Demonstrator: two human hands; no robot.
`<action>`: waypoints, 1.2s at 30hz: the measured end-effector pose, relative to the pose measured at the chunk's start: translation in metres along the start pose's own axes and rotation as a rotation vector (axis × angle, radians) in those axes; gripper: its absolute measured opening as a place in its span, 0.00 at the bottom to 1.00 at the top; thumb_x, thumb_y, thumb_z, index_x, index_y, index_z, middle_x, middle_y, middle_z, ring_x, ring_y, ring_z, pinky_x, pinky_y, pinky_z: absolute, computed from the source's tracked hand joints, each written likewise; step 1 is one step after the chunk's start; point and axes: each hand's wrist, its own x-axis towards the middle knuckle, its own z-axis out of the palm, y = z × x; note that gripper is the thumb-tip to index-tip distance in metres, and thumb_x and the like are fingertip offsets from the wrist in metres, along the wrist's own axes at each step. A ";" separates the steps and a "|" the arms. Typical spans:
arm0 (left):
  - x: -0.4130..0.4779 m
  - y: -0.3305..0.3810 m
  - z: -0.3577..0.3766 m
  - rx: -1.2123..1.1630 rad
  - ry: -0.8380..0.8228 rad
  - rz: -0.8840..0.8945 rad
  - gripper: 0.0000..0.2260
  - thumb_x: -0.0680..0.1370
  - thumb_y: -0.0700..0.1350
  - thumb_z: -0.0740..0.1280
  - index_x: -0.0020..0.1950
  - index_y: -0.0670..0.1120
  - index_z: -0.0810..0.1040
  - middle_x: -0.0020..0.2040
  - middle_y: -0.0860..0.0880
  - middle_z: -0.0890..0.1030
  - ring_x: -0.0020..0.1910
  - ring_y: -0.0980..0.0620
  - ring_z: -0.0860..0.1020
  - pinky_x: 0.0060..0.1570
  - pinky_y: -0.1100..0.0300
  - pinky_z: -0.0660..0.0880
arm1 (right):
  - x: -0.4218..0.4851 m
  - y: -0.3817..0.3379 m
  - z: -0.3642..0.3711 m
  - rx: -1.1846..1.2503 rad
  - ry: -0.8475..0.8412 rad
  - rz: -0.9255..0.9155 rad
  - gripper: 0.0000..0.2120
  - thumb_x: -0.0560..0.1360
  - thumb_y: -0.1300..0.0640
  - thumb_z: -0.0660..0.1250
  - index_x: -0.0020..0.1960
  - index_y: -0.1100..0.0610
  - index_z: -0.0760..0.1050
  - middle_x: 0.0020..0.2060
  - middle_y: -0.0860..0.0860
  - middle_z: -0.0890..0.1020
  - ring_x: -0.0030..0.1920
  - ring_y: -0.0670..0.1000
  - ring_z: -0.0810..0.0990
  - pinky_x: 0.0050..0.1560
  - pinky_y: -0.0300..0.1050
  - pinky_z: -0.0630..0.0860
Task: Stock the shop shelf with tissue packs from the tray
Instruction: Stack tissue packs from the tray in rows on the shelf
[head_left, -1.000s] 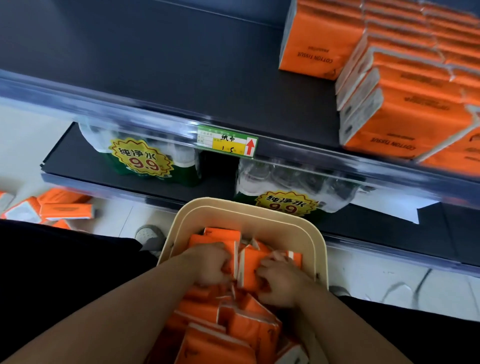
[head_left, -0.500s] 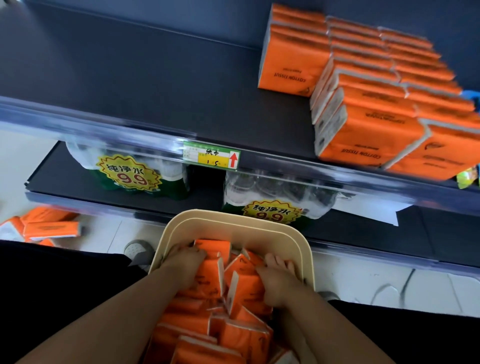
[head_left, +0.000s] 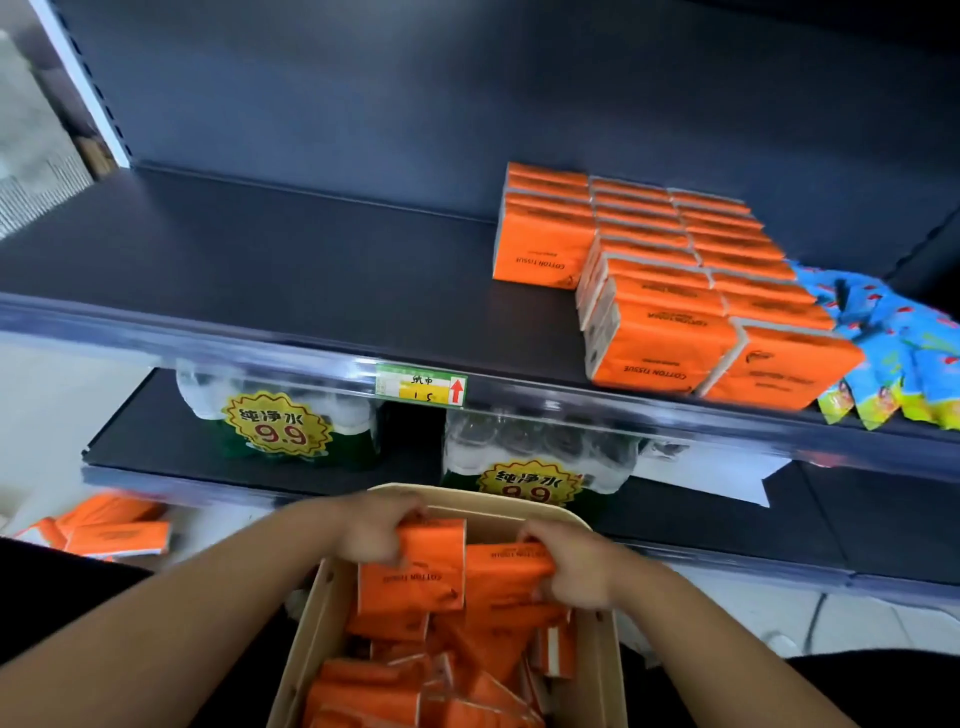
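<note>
A beige tray (head_left: 311, 639) in front of me is full of several orange tissue packs (head_left: 363, 691). My left hand (head_left: 371, 530) grips the top of one orange pack (head_left: 415, 571), lifted above the heap. Just to its right, my right hand (head_left: 574, 566) grips a second orange pack (head_left: 498, 577). The two packs sit side by side between my hands. On the dark shelf (head_left: 285, 270) above, rows of the same orange packs (head_left: 665, 291) stand stacked at the right.
Blue snack bags (head_left: 904, 358) lie right of the stacked packs. A price tag (head_left: 421, 387) sits on the shelf's front rail. Bottled-water bundles (head_left: 280, 431) stand on the lower shelf. More orange packs (head_left: 109, 530) lie on the floor at the left.
Both hands have closed on packs and raised them out of the heap. The view has tilted upward, showing more of the shelf.
</note>
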 end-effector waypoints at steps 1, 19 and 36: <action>-0.010 0.006 -0.013 -0.003 -0.004 0.013 0.27 0.73 0.41 0.69 0.71 0.51 0.66 0.64 0.48 0.74 0.60 0.50 0.74 0.52 0.61 0.71 | -0.006 -0.005 -0.012 0.006 0.008 -0.014 0.21 0.72 0.56 0.72 0.61 0.46 0.68 0.52 0.46 0.74 0.53 0.49 0.75 0.50 0.43 0.73; -0.063 0.041 -0.219 -0.106 0.447 0.173 0.21 0.73 0.34 0.71 0.61 0.53 0.74 0.55 0.51 0.80 0.56 0.50 0.78 0.61 0.55 0.72 | -0.053 -0.070 -0.205 -0.088 0.633 -0.221 0.25 0.67 0.58 0.78 0.62 0.53 0.76 0.59 0.50 0.74 0.58 0.49 0.73 0.54 0.33 0.65; 0.072 0.098 -0.245 -0.125 1.040 0.217 0.27 0.67 0.47 0.78 0.61 0.45 0.70 0.57 0.45 0.67 0.59 0.48 0.66 0.58 0.66 0.61 | -0.031 -0.073 -0.197 -0.129 0.517 -0.347 0.24 0.69 0.57 0.75 0.63 0.51 0.74 0.55 0.46 0.72 0.57 0.47 0.73 0.61 0.42 0.70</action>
